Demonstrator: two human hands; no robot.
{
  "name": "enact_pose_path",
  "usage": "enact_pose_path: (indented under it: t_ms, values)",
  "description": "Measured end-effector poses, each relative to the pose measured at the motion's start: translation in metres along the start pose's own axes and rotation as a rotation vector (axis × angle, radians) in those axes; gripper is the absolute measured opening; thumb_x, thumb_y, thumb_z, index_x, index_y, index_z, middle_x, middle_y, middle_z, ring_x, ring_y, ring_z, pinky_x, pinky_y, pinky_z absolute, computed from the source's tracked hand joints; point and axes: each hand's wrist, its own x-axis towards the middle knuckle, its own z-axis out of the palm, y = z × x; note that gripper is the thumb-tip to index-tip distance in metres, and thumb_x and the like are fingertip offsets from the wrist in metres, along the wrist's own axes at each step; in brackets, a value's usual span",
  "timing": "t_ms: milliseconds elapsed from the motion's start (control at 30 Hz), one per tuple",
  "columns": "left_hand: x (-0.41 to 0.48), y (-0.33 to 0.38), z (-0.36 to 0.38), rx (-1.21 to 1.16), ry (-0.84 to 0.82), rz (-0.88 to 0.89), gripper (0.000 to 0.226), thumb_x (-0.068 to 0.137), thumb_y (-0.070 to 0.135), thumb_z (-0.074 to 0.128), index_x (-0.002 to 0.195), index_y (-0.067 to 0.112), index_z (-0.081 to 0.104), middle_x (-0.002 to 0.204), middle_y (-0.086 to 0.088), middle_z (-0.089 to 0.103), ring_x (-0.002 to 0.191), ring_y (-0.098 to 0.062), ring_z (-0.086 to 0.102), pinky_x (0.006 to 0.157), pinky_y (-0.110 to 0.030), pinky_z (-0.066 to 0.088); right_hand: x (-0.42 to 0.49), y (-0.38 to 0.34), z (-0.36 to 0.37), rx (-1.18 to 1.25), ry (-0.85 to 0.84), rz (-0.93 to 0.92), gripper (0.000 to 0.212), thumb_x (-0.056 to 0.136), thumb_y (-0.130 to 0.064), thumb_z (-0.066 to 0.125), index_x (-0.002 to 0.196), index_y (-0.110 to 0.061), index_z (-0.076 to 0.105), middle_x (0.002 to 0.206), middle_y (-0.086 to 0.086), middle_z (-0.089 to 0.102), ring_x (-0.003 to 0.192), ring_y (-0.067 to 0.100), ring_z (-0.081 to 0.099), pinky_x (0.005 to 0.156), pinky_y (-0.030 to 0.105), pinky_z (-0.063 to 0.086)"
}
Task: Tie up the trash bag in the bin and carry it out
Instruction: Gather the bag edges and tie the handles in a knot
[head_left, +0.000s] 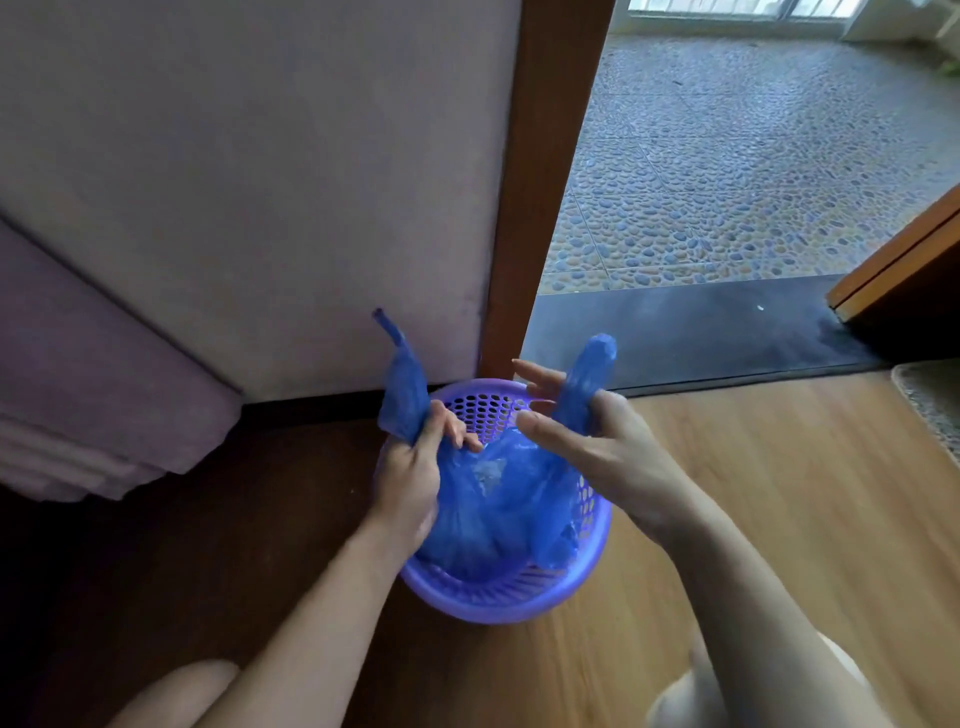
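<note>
A blue plastic trash bag (498, 499) sits inside a round purple perforated bin (488, 603) on the wooden floor. My left hand (410, 478) grips the bag's left gathered ear, which sticks up past the bin's rim. My right hand (587, 436) pinches the right ear between thumb and palm, with its fingers spread out. Both ears stand upright and apart above the bin. Pale trash shows faintly through the bag's middle.
A pale wall (260, 182) stands just behind the bin, with a brown door frame (540, 182) to its right. Beyond a dark threshold (701, 327) lies a pebble-patterned floor (753, 156). Folded purple fabric (93, 405) sits at left. My knees show at the bottom.
</note>
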Motion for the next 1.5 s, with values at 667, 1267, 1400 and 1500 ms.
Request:
enact_pose_path:
  t_ms: [667, 1267, 1400, 1500]
  values:
    - [-0.012, 0.028, 0.004, -0.381, -0.025, -0.138, 0.037, 0.102, 0.031, 0.038, 0.067, 0.017, 0.044, 0.056, 0.004, 0.031, 0.052, -0.012, 0.029, 0.081, -0.033, 0.046, 0.011, 0.023, 0.030, -0.005, 0.065, -0.171, 0.017, 0.099, -0.012, 0.052, 0.099, -0.009, 0.069, 0.123, 0.013, 0.066, 0.119, 0.002, 0.058, 0.099, 0.014, 0.041]
    - [0.000, 0.056, -0.029, 1.271, -0.645, 0.841, 0.021, 0.087, 0.022, 0.051, 0.108, 0.020, 0.053, 0.138, 0.000, 0.056, 0.138, -0.017, 0.044, 0.121, -0.050, 0.018, 0.009, 0.044, 0.069, -0.268, -0.278, 0.371, 0.039, 0.101, -0.017, 0.037, 0.120, 0.015, 0.049, 0.087, 0.005, 0.062, 0.081, 0.004, 0.065, 0.068, 0.011, 0.046]
    - [-0.005, 0.055, -0.032, 1.251, -0.663, 0.669, 0.048, 0.094, 0.048, 0.047, 0.135, 0.024, 0.045, 0.131, 0.008, 0.057, 0.120, -0.006, 0.050, 0.121, -0.026, 0.012, 0.007, 0.011, 0.036, -0.006, -0.387, 0.257, 0.029, 0.093, 0.006, 0.047, 0.076, -0.013, 0.059, 0.063, -0.005, 0.054, 0.057, 0.007, 0.050, 0.057, 0.020, 0.041]
    - [-0.004, 0.053, -0.031, 1.341, -0.712, 0.688, 0.065, 0.089, 0.050, 0.054, 0.147, 0.029, 0.033, 0.126, 0.005, 0.057, 0.116, -0.013, 0.050, 0.115, -0.026, 0.027, 0.017, 0.018, 0.034, -0.231, -0.216, 0.146, 0.017, 0.076, -0.018, 0.061, 0.079, -0.003, 0.068, 0.071, 0.012, 0.068, 0.066, 0.015, 0.060, 0.066, 0.036, 0.055]
